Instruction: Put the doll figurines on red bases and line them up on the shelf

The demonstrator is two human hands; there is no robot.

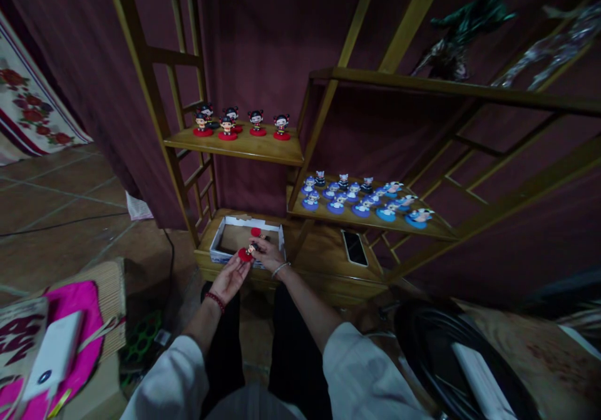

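A small doll figurine point(251, 249) with black hair and a round red base is held between my two hands, above the near edge of an open cardboard box point(220, 228). My left hand point(231, 276) has its fingertips closed on the red base. Around the figurine's head side are the fingers of my right hand point(269, 256). Inside the box, a second red-based figurine point(256, 232) lies tipped over, partly hidden behind my right hand.
Several similar red-based dolls point(256, 121) stand on the upper left shelf point(263, 151). Blue and purple-based figurines point(338, 203) fill the right shelf. A phone point(354, 248) lies on the bottom board. Glossy sculptures point(462, 29) stand higher up. A white power bank point(54, 354) is at left.
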